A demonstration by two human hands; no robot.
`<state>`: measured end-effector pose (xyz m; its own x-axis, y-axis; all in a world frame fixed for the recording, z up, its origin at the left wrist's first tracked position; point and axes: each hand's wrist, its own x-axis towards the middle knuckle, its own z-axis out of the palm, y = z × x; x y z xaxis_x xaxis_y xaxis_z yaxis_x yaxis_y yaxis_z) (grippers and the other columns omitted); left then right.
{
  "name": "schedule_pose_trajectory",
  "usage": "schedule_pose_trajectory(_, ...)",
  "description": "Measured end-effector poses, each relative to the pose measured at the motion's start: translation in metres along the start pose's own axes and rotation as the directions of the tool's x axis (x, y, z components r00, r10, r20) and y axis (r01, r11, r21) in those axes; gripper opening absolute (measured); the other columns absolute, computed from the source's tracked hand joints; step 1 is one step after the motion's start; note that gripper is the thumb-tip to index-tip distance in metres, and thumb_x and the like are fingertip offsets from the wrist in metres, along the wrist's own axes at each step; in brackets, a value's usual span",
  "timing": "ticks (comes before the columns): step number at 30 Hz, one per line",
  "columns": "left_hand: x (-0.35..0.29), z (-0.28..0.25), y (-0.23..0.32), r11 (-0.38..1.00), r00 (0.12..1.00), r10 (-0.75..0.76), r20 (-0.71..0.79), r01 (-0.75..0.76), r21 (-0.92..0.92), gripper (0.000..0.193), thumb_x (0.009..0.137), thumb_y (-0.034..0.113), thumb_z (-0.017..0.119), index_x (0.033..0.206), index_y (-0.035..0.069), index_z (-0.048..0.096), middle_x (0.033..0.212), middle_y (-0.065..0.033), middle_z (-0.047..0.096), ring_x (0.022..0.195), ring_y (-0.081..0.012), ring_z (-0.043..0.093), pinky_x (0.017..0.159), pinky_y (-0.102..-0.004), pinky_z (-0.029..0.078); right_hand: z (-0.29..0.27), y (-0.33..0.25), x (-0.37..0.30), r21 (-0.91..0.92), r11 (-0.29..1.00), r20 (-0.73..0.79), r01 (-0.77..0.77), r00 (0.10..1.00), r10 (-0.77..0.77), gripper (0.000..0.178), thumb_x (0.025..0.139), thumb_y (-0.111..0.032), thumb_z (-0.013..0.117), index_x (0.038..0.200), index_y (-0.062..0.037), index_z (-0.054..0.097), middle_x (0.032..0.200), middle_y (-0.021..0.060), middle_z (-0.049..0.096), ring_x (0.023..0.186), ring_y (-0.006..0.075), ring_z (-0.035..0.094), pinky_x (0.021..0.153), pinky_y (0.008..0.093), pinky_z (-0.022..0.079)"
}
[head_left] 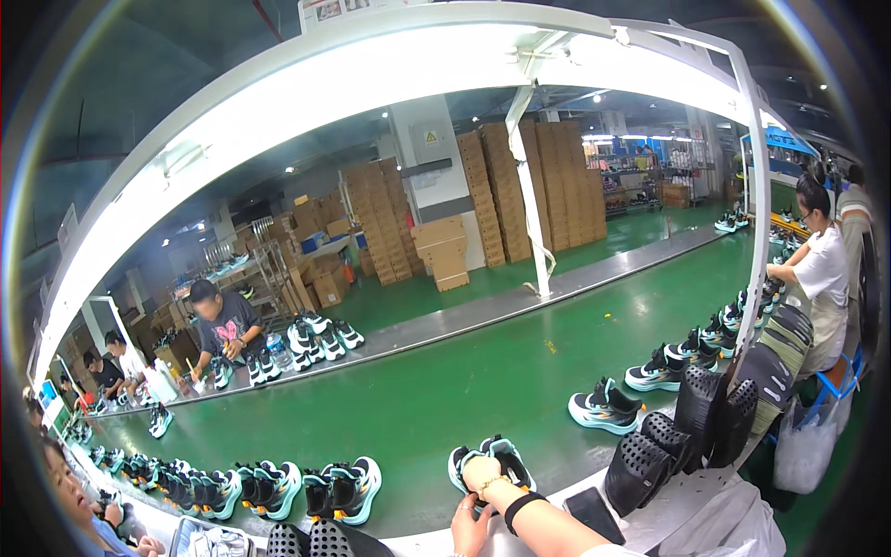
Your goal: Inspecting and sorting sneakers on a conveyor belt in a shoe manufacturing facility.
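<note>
A pair of black sneakers with pale turquoise soles lies on the green belt in front of me. My right hand (481, 472) reaches over the left sneaker (457, 463) and grips it, its fingertips partly hidden. A bracelet is on this wrist and a black band on the forearm. Closer to me, my left hand (470, 527) has its fingers bent against the near end of the same sneaker; their tips are hard to make out. Just right of my right hand stands the other sneaker (506, 453), partly covered by my wrist.
Rows of sneakers stand left (355, 487) and right (608, 407) along the belt (445, 381). Black perforated clogs (640, 464) and a dark phone-like slab (594, 513) lie near my right arm. A white post (759, 204) rises at right; co-workers (227, 325) work along the line.
</note>
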<state>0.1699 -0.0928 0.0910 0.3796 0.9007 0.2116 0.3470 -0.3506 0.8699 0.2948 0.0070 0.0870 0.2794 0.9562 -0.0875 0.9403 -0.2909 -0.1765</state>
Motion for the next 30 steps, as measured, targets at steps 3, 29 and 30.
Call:
schedule_pose_trajectory(3,0.000,-0.007,-0.019,0.989,0.974,0.086,-0.208,-0.057,0.138,0.023,0.080,0.007,0.062,0.103,0.003,0.062,0.101,-0.0153,0.064,0.087,-0.0288,0.065,0.076,-0.0351,0.051,-0.022,-0.018,-0.040,0.097,0.983,-0.201,0.156,0.970,-0.134,0.023,0.081,-0.026,0.059,0.082,-0.0051,0.069,0.079,0.0133,0.068,0.072,0.0286,0.067,0.063,0.0402,0.053)
schedule_pose_trajectory(29,-0.111,-0.131,0.345,-0.244,0.294,0.877,-0.380,-0.408,-0.880,0.026,0.091,0.013,0.057,0.070,-0.002,0.053,0.061,-0.0132,0.054,0.045,-0.0201,0.049,0.041,-0.0295,0.040,-0.144,0.364,-0.321,0.261,0.859,-0.889,-0.440,0.238,0.392,0.033,0.094,-0.025,0.045,0.116,-0.0019,0.051,0.121,0.0147,0.053,0.119,0.0340,0.043,0.101,0.0414,0.032)
schedule_pose_trajectory(30,-0.112,-0.123,0.343,-0.227,0.297,0.869,-0.395,-0.469,-0.853,0.022,0.088,0.012,0.060,0.073,-0.003,0.055,0.064,-0.0136,0.054,0.048,-0.0210,0.051,0.042,-0.0307,0.041,-0.140,0.367,-0.321,0.263,0.860,-0.886,-0.437,0.244,0.395,0.033,0.094,-0.025,0.045,0.116,-0.0019,0.051,0.121,0.0147,0.053,0.119,0.0340,0.043,0.101,0.0414,0.032)
